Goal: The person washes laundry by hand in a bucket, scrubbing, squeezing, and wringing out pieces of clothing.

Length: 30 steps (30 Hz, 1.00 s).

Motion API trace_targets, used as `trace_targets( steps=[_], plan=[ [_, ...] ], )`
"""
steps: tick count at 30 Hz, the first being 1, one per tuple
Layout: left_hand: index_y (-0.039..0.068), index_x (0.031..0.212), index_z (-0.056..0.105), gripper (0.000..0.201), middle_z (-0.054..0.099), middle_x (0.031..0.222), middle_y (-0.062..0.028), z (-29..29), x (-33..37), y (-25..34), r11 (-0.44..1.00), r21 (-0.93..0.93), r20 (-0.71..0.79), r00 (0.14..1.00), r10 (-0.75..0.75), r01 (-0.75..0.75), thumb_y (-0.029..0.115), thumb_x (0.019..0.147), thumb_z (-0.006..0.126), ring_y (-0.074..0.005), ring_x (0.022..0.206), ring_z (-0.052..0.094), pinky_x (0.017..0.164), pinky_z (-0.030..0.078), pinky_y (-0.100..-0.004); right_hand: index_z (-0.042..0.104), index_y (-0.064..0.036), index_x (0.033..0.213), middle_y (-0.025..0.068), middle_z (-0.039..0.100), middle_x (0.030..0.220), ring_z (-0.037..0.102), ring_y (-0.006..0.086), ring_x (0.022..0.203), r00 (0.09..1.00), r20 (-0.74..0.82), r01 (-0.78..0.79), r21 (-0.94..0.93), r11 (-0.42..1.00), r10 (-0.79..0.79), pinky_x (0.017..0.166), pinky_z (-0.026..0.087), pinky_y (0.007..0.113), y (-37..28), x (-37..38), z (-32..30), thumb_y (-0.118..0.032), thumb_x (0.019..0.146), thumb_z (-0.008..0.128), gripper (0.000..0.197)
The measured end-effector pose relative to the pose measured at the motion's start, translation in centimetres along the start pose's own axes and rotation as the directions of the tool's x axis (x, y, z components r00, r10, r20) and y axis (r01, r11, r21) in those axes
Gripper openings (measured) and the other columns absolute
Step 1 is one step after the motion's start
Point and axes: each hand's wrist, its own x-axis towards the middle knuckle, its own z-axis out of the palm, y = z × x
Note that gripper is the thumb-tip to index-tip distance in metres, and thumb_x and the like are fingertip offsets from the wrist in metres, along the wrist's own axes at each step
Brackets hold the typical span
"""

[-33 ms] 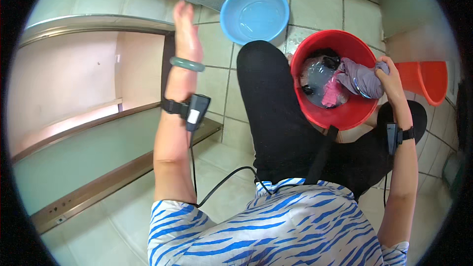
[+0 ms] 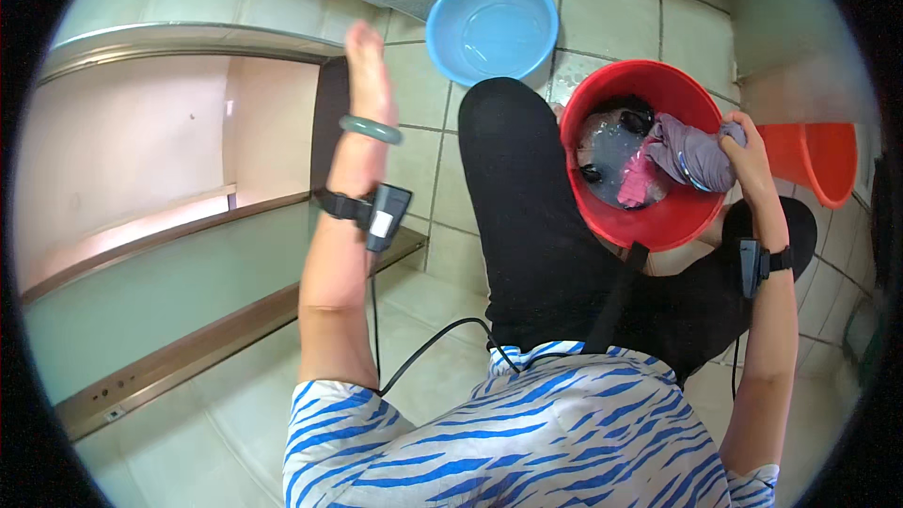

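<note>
My right hand is closed around a bunched lavender-grey cloth at the right rim of a red bucket. The cloth hangs down inside the bucket; what kind of garment it is cannot be told. Below it, a pink cloth and some dark pieces lie in cloudy water. My left hand is raised away from the bucket, seen edge-on, fingers stretched forward with nothing visible in them. A green bangle circles that wrist.
A light blue basin stands ahead on the tiled floor, left of the bucket. An orange-red container is at the right. A framed glass panel runs along the left. My black-clad knees flank the bucket.
My left hand has shifted slightly right and back toward me. The basin and bucket sit a little farther right in view; my right hand keeps hold of the cloth.
</note>
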Motion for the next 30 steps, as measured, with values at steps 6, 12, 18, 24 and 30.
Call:
trace_targets(
  steps=[6, 12, 18, 24, 30],
  plan=[
    [-0.001, 0.13, 0.026, 0.055, 0.036, 0.127, -0.0168, 0.1, -6.4, -13.6, 0.962, 0.054, -0.024, 0.964, -0.266, 0.267, 0.026, 0.084, 0.039, -0.0276, 0.116, 0.035, 0.099, 0.027, -0.0358, 0.051, -0.006, 0.103, 0.0021, 0.051, 0.091, 0.047, 0.0113, 0.083, 0.999, 0.04, -0.023, 0.027, 0.999, 0.022, 0.076, 0.038, 0.022, -0.3, 0.2, 0.3, -0.007, 0.075, 0.052, 0.029],
    [-0.004, 0.107, 0.055, 0.041, 0.059, 0.094, -0.0156, 2.1, -10.1, -14.1, 0.527, -0.307, 0.134, 0.585, -0.8, 0.792, 0.028, 0.085, 0.04, -0.026, 0.088, 0.054, 0.077, 0.043, -0.0359, 0.051, -0.0058, 0.103, 0.002, 0.051, 0.092, 0.048, 0.012, 0.085, 0.998, 0.043, -0.038, 0.003, 0.999, 0.038, 0.078, 0.038, 0.023, -0.6, 0.1, 0.4, -0.007, 0.075, 0.053, 0.028],
    [-0.001, 0.093, 0.064, 0.033, 0.063, 0.087, -0.016, 3.2, -14.3, -9.4, 0.622, -0.19, -0.025, 0.629, -0.777, 0.76, 0.026, 0.082, 0.049, -0.0284, 0.079, 0.058, 0.071, 0.046, -0.0369, 0.05, -0.0053, 0.103, 0.0025, 0.051, 0.095, 0.048, 0.0131, 0.089, 0.998, 0.06, -0.003, -0.058, 0.998, 0.007, 0.082, 0.037, 0.025, -0.2, 0.4, 0.3, -0.009, 0.076, 0.055, 0.028],
    [0.0, 0.093, 0.064, 0.031, 0.063, 0.088, -0.0161, 1.4, -16.3, -13.2, 0.663, 0.087, 0.223, 0.634, -0.741, 0.744, 0.026, 0.081, 0.051, -0.0286, 0.08, 0.058, 0.072, 0.047, -0.0369, 0.05, -0.0058, 0.105, 0.0032, 0.052, 0.095, 0.048, 0.0142, 0.089, 0.994, 0.1, -0.041, -0.139, 0.989, 0.055, 0.083, 0.037, 0.025, -1.1, 0.4, 0.2, -0.01, 0.076, 0.054, 0.03],
    [0.001, 0.093, 0.064, 0.03, 0.063, 0.09, -0.0162, 0.5, -18.7, -13.8, 0.797, 0.427, 0.606, 0.519, -0.603, 0.427, 0.025, 0.079, 0.053, -0.0288, 0.081, 0.058, 0.072, 0.047, -0.037, 0.05, -0.0059, 0.106, 0.0037, 0.053, 0.094, 0.049, 0.014, 0.088, 0.992, 0.096, -0.073, -0.138, 0.988, 0.087, 0.082, 0.038, 0.025, -1.4, 0.8, 0.4, -0.011, 0.077, 0.054, 0.03]
  ],
)
